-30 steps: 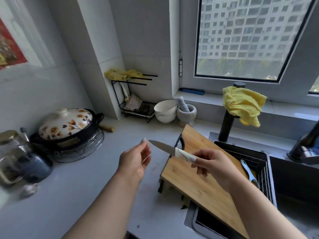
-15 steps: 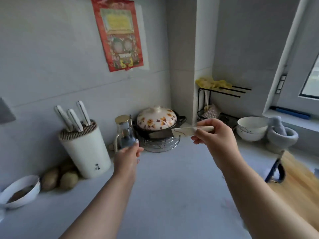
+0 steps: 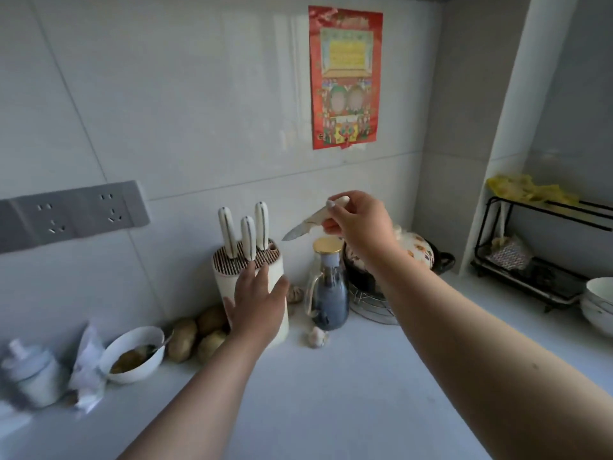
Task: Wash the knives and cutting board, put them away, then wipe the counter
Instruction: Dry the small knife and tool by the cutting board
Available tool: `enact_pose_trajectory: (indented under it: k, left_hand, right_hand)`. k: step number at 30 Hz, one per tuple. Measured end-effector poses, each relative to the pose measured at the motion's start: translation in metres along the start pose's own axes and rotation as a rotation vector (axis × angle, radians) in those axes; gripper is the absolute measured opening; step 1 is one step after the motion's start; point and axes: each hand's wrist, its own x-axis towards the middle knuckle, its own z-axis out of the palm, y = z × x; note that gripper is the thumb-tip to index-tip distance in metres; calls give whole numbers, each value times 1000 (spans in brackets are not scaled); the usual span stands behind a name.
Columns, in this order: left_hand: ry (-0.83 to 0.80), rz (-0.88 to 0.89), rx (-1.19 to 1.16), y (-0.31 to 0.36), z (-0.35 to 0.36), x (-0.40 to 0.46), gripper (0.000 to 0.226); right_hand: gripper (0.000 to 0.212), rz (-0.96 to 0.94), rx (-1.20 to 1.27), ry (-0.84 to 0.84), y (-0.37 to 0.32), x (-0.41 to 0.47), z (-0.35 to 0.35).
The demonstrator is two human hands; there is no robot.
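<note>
My right hand (image 3: 360,227) holds a small white-handled knife (image 3: 310,222) by the handle, its blade slanting down to the left, tip just right of and above the knife block. The round cream knife block (image 3: 220,283) stands against the back wall with three white-handled knives (image 3: 247,232) upright in its slotted top. My left hand (image 3: 257,302) lies flat against the block's front, fingers spread. The cutting board is out of view.
A glass oil bottle with a gold cap (image 3: 328,283) stands right of the block, a floral clay pot (image 3: 418,257) on a wire trivet behind it. Potatoes (image 3: 195,333), a white bowl (image 3: 136,355) and a small jar (image 3: 31,373) sit left. A black rack (image 3: 537,254) and stacked bowls (image 3: 598,303) stand right.
My view swung left from the sink and cutting board to the knife block. The right hand carried the knife over and tipped its blade downward; the left hand reached onto the block.
</note>
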Motion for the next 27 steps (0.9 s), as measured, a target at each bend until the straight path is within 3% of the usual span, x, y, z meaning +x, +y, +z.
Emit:
enact_pose_trajectory:
  k: [6,10,17,22,27]
  left_hand:
    - [-26,105,210,-14,17,26,58]
    - [85,148,251,-18,28,20,62]
    - [152,165,325,-20,36,19,88]
    - [169,168,354,-21,40,18,88]
    - [157,163,383,-20,42,18,91]
  right_hand:
    - [10,-26,-200,-86,10,47,46]
    - [19,-37,-342,-104,13,64,67]
    - [27,-61,-479,-174,18,79,95]
    - [29,-4,-430,-228,21,83,102]
    - [28,-43,-614,-350,25,91,107]
